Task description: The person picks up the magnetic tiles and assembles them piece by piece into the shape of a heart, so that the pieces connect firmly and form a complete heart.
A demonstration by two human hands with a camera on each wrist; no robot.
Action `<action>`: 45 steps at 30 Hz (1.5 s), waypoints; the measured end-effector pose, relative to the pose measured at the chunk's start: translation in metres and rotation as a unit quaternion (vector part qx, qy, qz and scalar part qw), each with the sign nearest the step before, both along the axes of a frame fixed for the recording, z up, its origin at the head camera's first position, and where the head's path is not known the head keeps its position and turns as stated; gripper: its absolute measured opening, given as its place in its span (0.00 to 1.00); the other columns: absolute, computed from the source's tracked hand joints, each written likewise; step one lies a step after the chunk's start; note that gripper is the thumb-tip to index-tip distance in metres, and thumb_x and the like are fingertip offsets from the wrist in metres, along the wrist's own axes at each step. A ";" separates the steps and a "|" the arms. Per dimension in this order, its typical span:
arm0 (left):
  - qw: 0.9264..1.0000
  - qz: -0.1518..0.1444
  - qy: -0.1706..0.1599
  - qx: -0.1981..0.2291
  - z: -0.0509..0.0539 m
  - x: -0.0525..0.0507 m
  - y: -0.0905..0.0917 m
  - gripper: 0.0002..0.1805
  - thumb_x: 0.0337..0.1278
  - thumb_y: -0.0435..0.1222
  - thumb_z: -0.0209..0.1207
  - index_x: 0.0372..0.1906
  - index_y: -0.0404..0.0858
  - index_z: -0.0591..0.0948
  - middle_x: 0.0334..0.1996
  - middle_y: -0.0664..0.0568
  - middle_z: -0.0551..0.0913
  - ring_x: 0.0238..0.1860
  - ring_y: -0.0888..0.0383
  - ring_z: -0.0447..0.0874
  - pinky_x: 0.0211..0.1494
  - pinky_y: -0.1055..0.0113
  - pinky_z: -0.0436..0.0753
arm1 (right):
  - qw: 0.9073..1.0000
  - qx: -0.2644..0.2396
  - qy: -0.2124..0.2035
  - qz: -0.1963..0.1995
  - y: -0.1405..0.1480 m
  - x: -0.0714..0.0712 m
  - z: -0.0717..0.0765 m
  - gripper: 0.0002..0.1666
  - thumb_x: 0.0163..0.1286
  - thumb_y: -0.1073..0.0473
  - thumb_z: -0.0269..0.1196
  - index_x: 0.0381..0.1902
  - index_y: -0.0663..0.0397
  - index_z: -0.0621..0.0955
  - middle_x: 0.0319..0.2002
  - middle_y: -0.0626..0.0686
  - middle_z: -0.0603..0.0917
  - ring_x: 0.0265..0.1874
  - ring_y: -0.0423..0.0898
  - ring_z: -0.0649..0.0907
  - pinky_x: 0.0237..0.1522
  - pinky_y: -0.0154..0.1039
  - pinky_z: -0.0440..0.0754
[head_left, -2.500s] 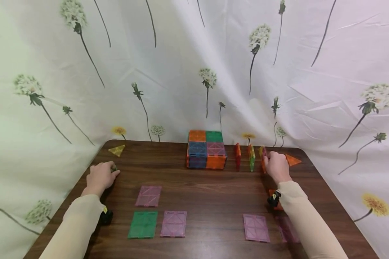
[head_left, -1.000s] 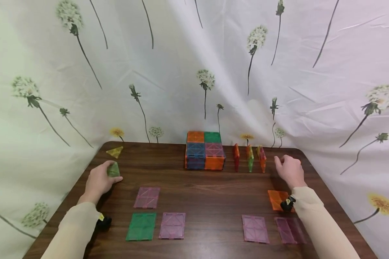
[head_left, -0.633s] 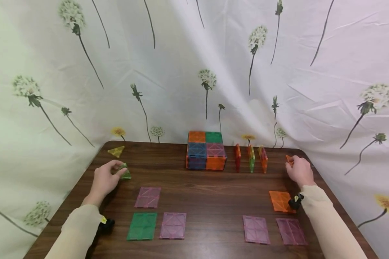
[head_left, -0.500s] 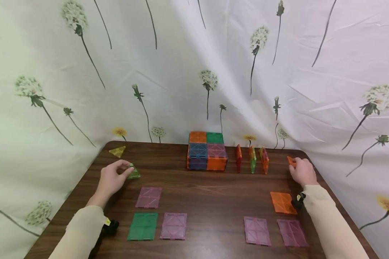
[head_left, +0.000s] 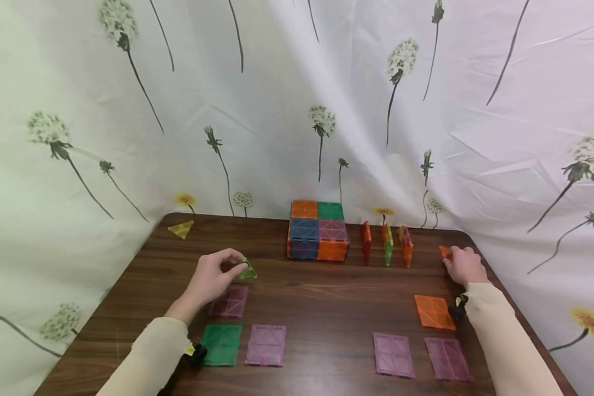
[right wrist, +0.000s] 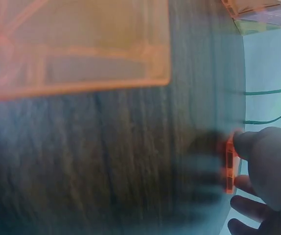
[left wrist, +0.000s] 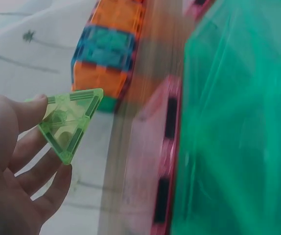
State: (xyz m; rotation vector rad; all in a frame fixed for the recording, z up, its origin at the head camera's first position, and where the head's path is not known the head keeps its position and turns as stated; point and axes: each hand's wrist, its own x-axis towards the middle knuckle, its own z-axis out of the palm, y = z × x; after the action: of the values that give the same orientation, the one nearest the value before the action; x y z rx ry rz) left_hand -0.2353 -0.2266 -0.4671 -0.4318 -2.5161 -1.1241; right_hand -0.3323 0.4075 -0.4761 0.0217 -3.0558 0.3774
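Observation:
My left hand pinches a light green triangular magnetic tile between thumb and fingers, held up above a pink square tile. In the left wrist view the whole triangle shows, one corner pointing down. At the right rear of the table, my right hand pinches an orange tile by its edge; the head view shows just its tip, the rest being behind the fingers. An orange square tile lies in front of that hand.
A low block of coloured tiles stands at the back centre. Right of it, red, green and orange tiles stand on edge. A yellow triangle lies back left; green and pink squares lie in front.
My left hand has lifted the green triangle from the left side and carried it rightward. My right hand has left the standing tiles, moved right and taken hold of the orange tile.

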 end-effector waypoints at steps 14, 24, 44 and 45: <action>0.998 -0.059 -0.029 0.014 -0.011 0.002 0.054 0.03 0.64 0.36 0.72 0.40 0.46 0.89 0.35 0.60 0.89 0.40 0.60 0.87 0.48 0.54 0.86 | 0.998 -0.029 0.040 0.026 0.015 0.015 -0.005 0.30 0.66 0.58 0.75 0.53 0.74 0.74 0.41 0.72 0.78 0.42 0.68 0.79 0.43 0.64 0.78; 0.995 -0.086 -0.039 0.012 -0.018 -0.001 0.071 0.03 0.64 0.36 0.72 0.40 0.46 0.88 0.35 0.62 0.89 0.39 0.62 0.87 0.48 0.57 0.86 | 0.989 -0.068 0.127 0.016 0.022 0.041 -0.002 0.20 0.63 0.63 0.76 0.42 0.74 0.81 0.34 0.68 0.83 0.35 0.63 0.80 0.39 0.58 0.77; 0.992 -0.115 -0.041 -0.014 -0.016 -0.004 0.085 0.04 0.62 0.36 0.73 0.39 0.46 0.89 0.33 0.61 0.89 0.36 0.65 0.84 0.42 0.65 0.83 | 0.960 -0.088 0.240 0.117 -0.042 0.071 0.037 0.06 0.63 0.69 0.75 0.36 0.60 0.86 0.27 0.50 0.82 0.25 0.41 0.75 0.28 0.39 0.73; 0.992 -0.118 -0.040 -0.014 -0.016 -0.004 0.086 0.04 0.62 0.35 0.73 0.39 0.46 0.89 0.34 0.61 0.89 0.35 0.65 0.84 0.41 0.65 0.83 | 0.958 -0.088 0.243 0.127 -0.049 0.072 0.039 0.06 0.63 0.68 0.75 0.35 0.59 0.87 0.27 0.49 0.82 0.25 0.40 0.75 0.28 0.39 0.73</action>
State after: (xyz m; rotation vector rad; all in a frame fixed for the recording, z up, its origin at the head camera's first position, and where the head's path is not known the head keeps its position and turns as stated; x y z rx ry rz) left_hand -0.2396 -0.1408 -0.4832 -0.7216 -2.6038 -1.2142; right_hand -0.2601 0.3585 -0.4372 0.4333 -2.5261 0.5618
